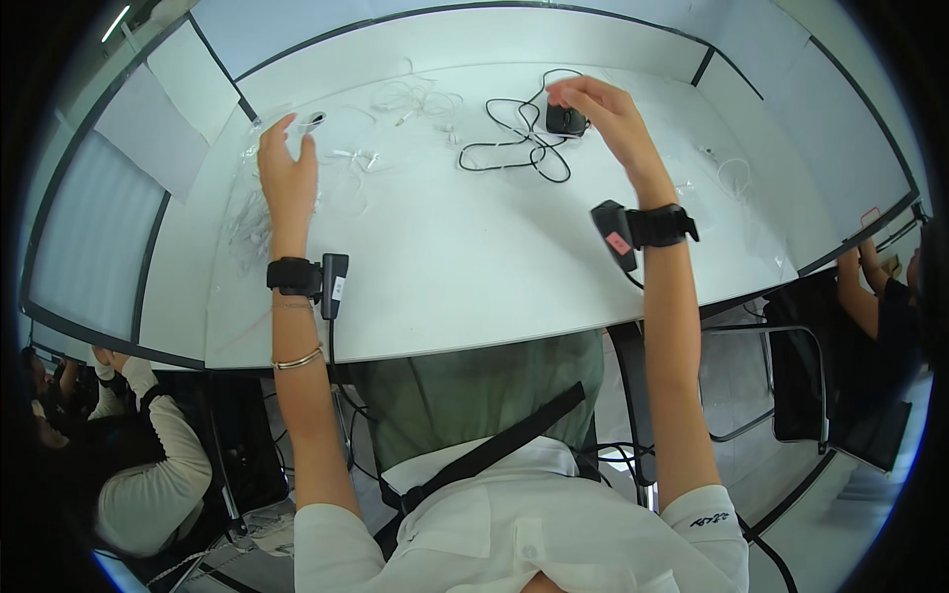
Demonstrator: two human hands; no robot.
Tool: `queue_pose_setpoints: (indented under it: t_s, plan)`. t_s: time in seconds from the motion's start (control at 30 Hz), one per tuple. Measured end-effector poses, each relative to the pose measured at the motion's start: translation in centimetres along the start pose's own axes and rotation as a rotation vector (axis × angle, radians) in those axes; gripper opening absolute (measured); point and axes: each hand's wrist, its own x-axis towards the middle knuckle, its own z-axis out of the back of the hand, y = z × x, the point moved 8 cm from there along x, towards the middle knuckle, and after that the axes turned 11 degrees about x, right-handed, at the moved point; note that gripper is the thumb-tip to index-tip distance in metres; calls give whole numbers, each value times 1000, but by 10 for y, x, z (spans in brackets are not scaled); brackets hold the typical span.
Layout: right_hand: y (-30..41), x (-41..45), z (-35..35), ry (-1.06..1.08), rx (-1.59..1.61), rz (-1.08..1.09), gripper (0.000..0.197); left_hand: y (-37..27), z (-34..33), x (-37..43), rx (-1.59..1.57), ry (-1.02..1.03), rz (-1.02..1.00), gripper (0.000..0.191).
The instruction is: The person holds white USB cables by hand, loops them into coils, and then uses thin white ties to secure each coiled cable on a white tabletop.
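My left hand (288,174) is at the left of the white desk, thumb and fingers apart with nothing between them. Just past its thumb is a small white ring-shaped item (314,119) with a dark centre. At the back right, my right hand (609,122) hovers by a black computer mouse (563,121), partly covering it from this angle. Its fingers are loosely bent and I see nothing held in them. The mouse's black cable (511,167) lies in loose loops to the left of it. Each wrist wears a strapped black device.
Thin clear-white cords (419,102) lie at the back of the desk (460,259). Clear plastic (252,222) is at the left, and another pale loop (734,176) at the right. White partitions (474,37) enclose the desk. Other people sit at both sides.
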Motion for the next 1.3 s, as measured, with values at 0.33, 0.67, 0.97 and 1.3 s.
queue_pose_setpoints:
  t_s: [0.33, 0.67, 0.97, 1.3]
  plan:
    - [-54, -28, -10, 371, -461, -228, 30, -152, -62, -58, -268, 443, -512, 22]
    - [-19, -2, 4, 127, 7, -215, 38, -109, -81, -41, -448, 705, -151, 13]
    - [-16, 12, 36, -163, 405, -115, 33, -3, -46, -12, -382, 538, 68, 16]
    - [-22, 27, -39, 57, 515, -230, 35, -64, -12, -14, -106, 590, -303, 35]
